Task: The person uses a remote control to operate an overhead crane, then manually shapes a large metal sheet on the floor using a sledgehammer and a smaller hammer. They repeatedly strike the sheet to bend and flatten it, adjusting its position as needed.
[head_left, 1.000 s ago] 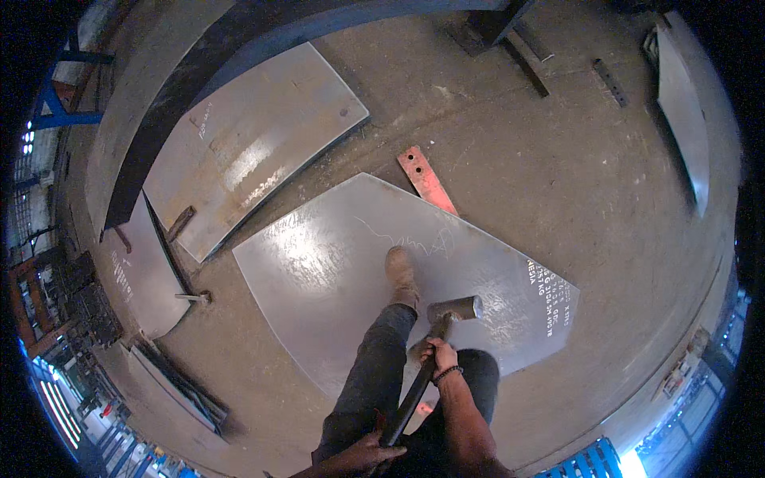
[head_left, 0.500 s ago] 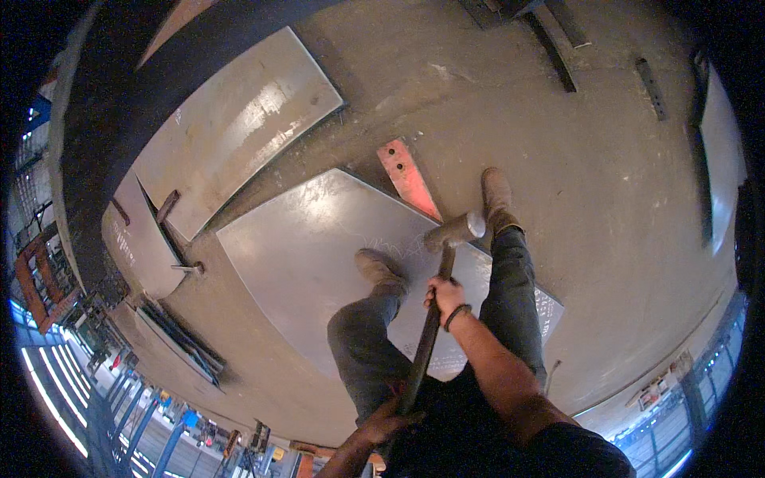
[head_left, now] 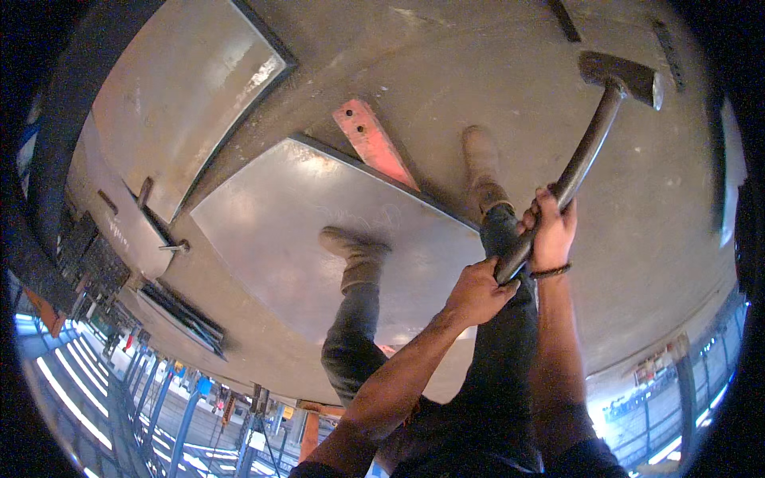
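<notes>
Both of my hands grip a long-handled sledgehammer point(head_left: 591, 143), raised out to the front right. My left hand point(head_left: 481, 291) is wrapped round the butt end of the handle. Just above it on the handle, my right hand point(head_left: 551, 227) is closed, with a dark band at its wrist. The heavy metal head points away from me, up toward the right. Beneath me lies a large grey steel plate point(head_left: 287, 211) with faint chalk scribbles; my left boot rests on it. My right boot stands on the floor beside the plate's far edge.
A red steel bar point(head_left: 374, 143) with two holes runs up to the plate's far edge, its end hidden there. At left lie another big plate point(head_left: 183, 80), a smaller plate point(head_left: 131, 227) and stacked strips point(head_left: 182, 319). Dark bars lie at the far right.
The sledgehammer has swung up and right, away from over the plate's edge. My left hand has risen from near my waist, bringing both hands close together. My view has shifted slightly.
</notes>
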Available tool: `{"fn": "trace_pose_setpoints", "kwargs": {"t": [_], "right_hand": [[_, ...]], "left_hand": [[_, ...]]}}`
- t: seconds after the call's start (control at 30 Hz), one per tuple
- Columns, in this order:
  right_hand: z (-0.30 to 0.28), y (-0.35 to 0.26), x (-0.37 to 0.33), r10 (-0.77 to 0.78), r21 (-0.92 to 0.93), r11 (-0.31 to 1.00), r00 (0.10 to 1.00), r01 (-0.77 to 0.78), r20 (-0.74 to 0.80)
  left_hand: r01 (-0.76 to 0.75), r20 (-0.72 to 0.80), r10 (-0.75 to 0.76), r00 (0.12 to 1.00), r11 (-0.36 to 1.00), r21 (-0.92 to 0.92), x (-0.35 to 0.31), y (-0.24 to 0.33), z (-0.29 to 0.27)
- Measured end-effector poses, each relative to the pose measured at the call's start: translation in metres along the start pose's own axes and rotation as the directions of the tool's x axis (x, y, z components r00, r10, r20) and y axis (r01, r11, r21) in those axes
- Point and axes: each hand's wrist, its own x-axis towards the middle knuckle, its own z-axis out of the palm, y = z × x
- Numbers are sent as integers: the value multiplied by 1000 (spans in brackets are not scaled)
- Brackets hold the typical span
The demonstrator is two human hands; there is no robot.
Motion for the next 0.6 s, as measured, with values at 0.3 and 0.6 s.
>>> {"fn": "trace_pose_setpoints", "kwargs": {"t": [0.3, 0.6], "right_hand": [[33, 244, -68, 635, -666, 645, 748, -375, 193], [7, 78, -69, 587, -88, 804, 762, -588, 273]], "left_hand": [[652, -17, -695, 718, 682, -331, -92, -134, 9], [459, -70, -473, 879, 875, -153, -97, 5, 14]]}}
